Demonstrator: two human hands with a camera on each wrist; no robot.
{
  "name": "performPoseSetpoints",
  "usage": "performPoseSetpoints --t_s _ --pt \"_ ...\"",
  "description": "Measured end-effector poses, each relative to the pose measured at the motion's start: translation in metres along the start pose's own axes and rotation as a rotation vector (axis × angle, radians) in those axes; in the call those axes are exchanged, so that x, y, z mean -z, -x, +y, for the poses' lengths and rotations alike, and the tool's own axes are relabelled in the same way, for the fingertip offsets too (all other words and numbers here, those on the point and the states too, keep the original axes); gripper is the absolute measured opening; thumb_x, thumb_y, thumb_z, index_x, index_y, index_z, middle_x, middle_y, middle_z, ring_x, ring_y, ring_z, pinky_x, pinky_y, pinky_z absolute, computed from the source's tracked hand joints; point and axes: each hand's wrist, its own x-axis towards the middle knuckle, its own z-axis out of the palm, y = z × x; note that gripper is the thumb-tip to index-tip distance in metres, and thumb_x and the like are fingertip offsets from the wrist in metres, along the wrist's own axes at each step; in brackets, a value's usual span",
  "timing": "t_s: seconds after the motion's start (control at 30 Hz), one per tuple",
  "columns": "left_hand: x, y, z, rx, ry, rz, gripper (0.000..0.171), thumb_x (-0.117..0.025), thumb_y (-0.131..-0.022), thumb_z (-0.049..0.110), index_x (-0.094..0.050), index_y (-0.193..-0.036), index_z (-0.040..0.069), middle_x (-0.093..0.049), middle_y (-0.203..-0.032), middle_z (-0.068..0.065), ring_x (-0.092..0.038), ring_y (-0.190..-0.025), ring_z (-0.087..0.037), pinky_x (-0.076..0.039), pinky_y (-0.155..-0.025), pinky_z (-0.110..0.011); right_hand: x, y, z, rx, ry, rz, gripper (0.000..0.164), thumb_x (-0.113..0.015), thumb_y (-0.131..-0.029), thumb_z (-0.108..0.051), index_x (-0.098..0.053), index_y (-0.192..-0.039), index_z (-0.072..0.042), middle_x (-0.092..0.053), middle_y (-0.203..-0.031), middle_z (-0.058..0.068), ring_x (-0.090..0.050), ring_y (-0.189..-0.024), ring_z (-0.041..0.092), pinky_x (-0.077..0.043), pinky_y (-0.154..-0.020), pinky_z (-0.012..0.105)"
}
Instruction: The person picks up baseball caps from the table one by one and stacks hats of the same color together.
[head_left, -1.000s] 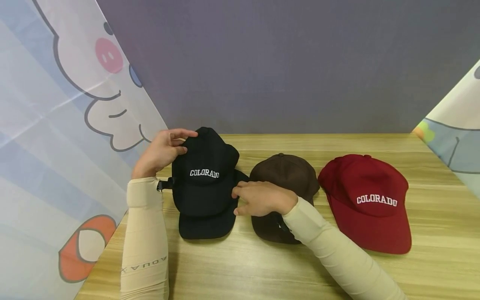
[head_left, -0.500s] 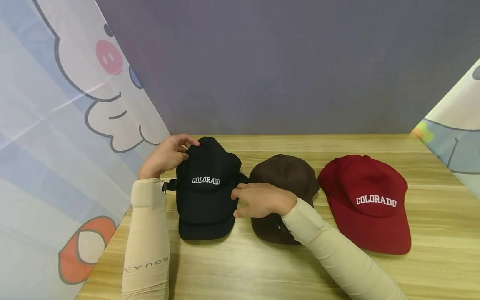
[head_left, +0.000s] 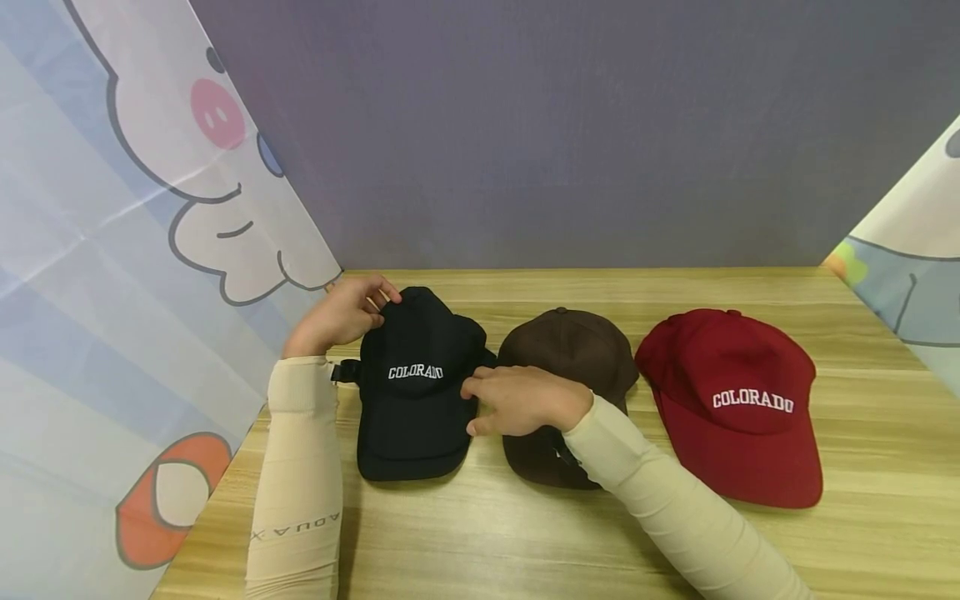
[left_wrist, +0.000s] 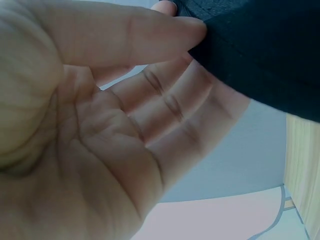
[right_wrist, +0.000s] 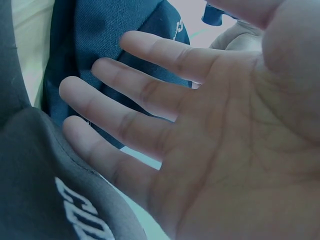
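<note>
A black cap (head_left: 420,421) with white COLORADO lettering lies at the left of the table, its brim toward me. My left hand (head_left: 339,315) pinches the back edge of its crown; in the left wrist view the thumb (left_wrist: 165,37) lies on one side of the black cloth (left_wrist: 270,55) and the fingers reach behind it. Over the brown cap (head_left: 566,337), my right hand (head_left: 528,400) has its fingers stretched toward the black cap's right side. The right wrist view shows those fingers (right_wrist: 150,95) extended and apart, with nothing gripped. The right hand and sleeve partly hide the brown cap.
To the right, a red cap (head_left: 738,358) with the same white lettering lies close beside the brown one. Behind the wood-grain table (head_left: 442,542) rises a grey panel (head_left: 570,142). A cartoon-printed sheet (head_left: 150,275) runs along the left side.
My left hand has come down and slightly right, lowering the black cap's crown, so more of its brim shows. The right hand has stayed almost still. The brown and red caps have not moved.
</note>
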Motion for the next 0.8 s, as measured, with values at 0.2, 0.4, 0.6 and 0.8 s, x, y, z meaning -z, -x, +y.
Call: performPoseSetpoints --t_s 0.2,0.4,0.6,0.8 --pt "-0.002 -0.001 0.000 -0.011 -0.022 0.005 0.037 -0.057 -0.088 -0.015 -0.066 -0.117 0.006 -0.064 -0.108 -0.020 -0.066 -0.094 -0.033 -0.049 -0.080 -0.040 -0.002 -0.002 -0.001 0.032 -0.021 -0.025 0.054 -0.063 -0.100 -0.044 -0.052 -0.149 -0.024 -0.051 -0.147 -0.003 -0.050 -0.137 0.018 -0.044 -0.111 0.037" --pt "-0.002 -0.002 0.002 -0.015 -0.069 0.021 0.040 -0.053 -0.089 -0.013 -0.063 -0.122 0.008 -0.065 -0.108 -0.019 -0.066 -0.091 -0.032 -0.049 -0.077 -0.039 -0.005 -0.002 -0.003 0.080 -0.039 -0.044 0.055 -0.062 -0.101 -0.042 -0.048 -0.153 -0.026 -0.047 -0.150 -0.003 -0.048 -0.137 0.017 -0.043 -0.112 0.037" --pt "-0.001 -0.001 0.003 -0.047 -0.059 0.037 0.062 -0.035 -0.083 -0.018 -0.056 -0.135 0.011 -0.064 -0.105 -0.019 -0.064 -0.085 -0.030 -0.046 -0.074 -0.038 -0.005 -0.001 -0.007 0.118 -0.019 -0.039 0.057 -0.062 -0.102 -0.043 -0.046 -0.154 -0.026 -0.047 -0.148 -0.004 -0.050 -0.131 0.014 -0.044 -0.111 0.035" --pt "0.002 0.001 0.008 -0.083 -0.056 0.038 0.067 -0.032 -0.081 -0.020 -0.057 -0.135 0.012 -0.064 -0.102 -0.018 -0.062 -0.083 -0.029 -0.046 -0.075 -0.039 -0.004 0.001 -0.011 0.151 -0.006 -0.036 0.057 -0.061 -0.102 -0.042 -0.047 -0.154 -0.023 -0.047 -0.150 -0.001 -0.050 -0.137 0.020 -0.042 -0.114 0.037"
